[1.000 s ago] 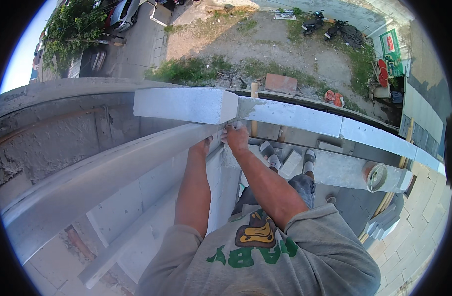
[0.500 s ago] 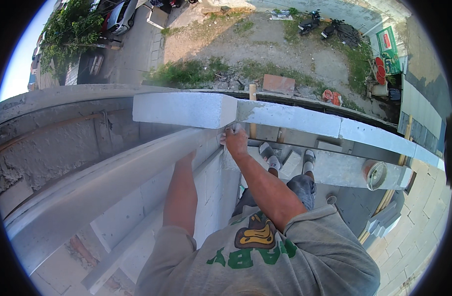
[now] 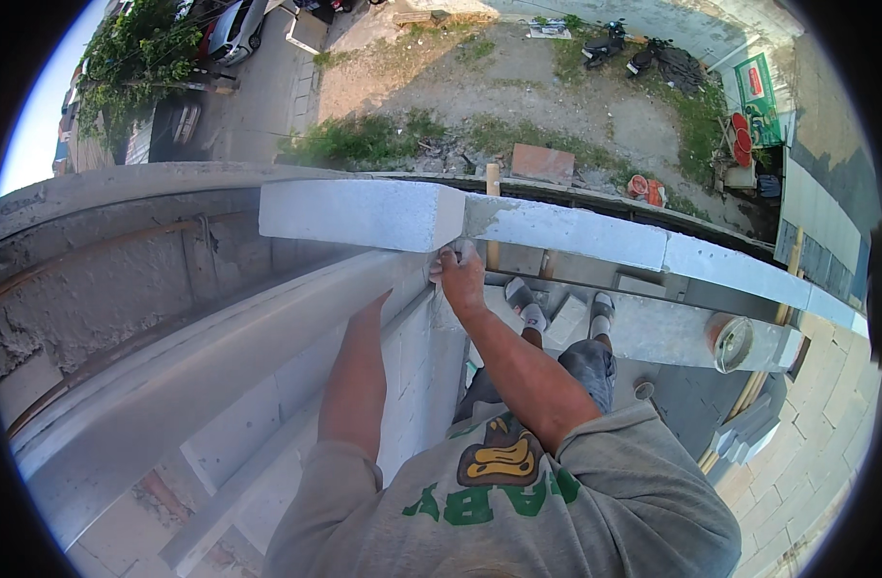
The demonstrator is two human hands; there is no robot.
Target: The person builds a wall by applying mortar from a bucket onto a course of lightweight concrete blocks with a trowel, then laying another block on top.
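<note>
My right hand point(image 3: 458, 274) is closed at the corner below a white block point(image 3: 349, 214). Its fingers are bent together, and whatever they may hold is too small and hidden to name. That block lies across the wall end, with its near end by my knuckles and beside a row of pale wall blocks point(image 3: 566, 229). My left forearm point(image 3: 354, 385) reaches up to a long grey-white ledge point(image 3: 210, 347). Only the wrist point(image 3: 371, 310) shows there; the left hand's fingers are out of sight behind the ledge.
My feet stand on a plank platform point(image 3: 653, 326), where a round bucket point(image 3: 732, 343) sits at the right. Bamboo poles point(image 3: 493, 217) rise by the wall. Beyond the block row, the ground lies far below, with parked motorbikes point(image 3: 605, 44). Stacked grey pieces point(image 3: 749, 424) lie lower right.
My left hand has slipped farther behind the ledge, so less of it shows. The right hand stays at the corner, nearly unmoved.
</note>
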